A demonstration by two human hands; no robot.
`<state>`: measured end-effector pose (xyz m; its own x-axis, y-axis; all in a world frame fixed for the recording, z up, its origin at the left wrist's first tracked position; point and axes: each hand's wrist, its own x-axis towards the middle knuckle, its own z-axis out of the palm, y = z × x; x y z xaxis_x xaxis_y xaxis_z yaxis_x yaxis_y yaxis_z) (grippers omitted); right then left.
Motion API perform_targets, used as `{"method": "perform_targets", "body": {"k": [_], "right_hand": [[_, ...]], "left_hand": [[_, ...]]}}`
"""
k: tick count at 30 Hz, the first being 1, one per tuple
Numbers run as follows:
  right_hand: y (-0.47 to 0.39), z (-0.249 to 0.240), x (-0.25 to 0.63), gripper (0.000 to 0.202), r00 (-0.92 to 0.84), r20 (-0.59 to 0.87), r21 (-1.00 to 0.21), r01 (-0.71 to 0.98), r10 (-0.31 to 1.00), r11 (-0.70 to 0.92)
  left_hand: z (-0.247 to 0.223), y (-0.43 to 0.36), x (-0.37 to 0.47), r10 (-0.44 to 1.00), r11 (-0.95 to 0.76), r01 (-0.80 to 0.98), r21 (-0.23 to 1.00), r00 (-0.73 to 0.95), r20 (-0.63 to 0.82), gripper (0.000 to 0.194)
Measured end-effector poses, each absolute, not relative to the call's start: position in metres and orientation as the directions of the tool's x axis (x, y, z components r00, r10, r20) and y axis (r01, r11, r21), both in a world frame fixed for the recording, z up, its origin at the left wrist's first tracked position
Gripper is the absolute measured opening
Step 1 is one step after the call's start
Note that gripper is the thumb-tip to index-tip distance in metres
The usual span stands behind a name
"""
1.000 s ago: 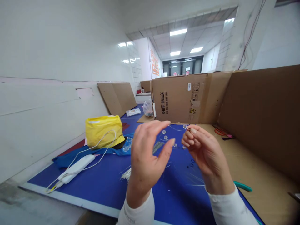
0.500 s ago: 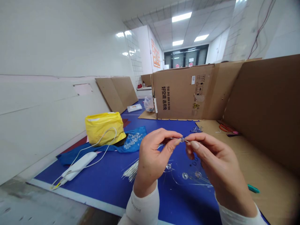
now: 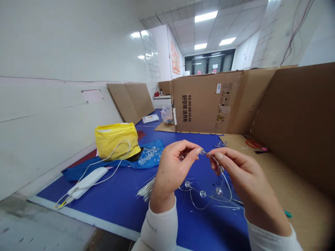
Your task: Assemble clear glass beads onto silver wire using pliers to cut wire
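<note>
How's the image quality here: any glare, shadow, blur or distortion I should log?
Head view: ceiling lights blown out, glare on the glossy wall; dark, soft shadow on the table; wide-angle stretch toward the edges; far-right border dark and soft; left hand and right hand fairly clear, wire faint.

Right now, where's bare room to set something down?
Blue table, between the white block and wire bundle; cardboard sheet, between the scissors and green handle. Crowded: below both hands, with loose beads and looped wire; also the blue cloth beside the yellow bag.
</note>
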<state>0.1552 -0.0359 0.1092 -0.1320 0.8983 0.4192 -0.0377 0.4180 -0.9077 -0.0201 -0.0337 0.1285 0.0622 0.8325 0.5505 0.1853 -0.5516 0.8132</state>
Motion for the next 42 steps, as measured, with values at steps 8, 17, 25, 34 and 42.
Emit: {"method": "perform_targets", "body": {"k": [8,17,25,34,42], "right_hand": [[-0.016,0.108,0.170,0.026,-0.137,0.337,-0.937,0.043,0.931,0.346],[-0.016,0.110,0.179,0.029,-0.095,0.403,-0.911,0.057,0.910,0.409],[-0.024,0.113,0.179,0.025,-0.075,0.439,-0.891,0.087,0.895,0.445],[-0.028,0.112,0.173,0.026,-0.057,0.456,-0.878,0.138,0.888,0.459],[-0.026,0.106,0.179,0.013,-0.098,0.513,-0.824,0.224,0.853,0.521]], "left_hand": [[0.126,-0.021,-0.015,0.825,-0.561,0.225,0.796,0.081,0.559,0.015],[0.121,-0.014,-0.012,0.837,-0.545,0.167,0.822,0.167,0.521,0.021],[0.121,-0.017,-0.008,0.808,-0.588,0.195,0.785,0.186,0.559,0.023],[0.122,-0.013,-0.015,0.805,-0.588,0.209,0.781,0.243,0.541,0.026],[0.121,-0.014,-0.013,0.780,-0.623,0.172,0.763,0.212,0.589,0.020]]}}
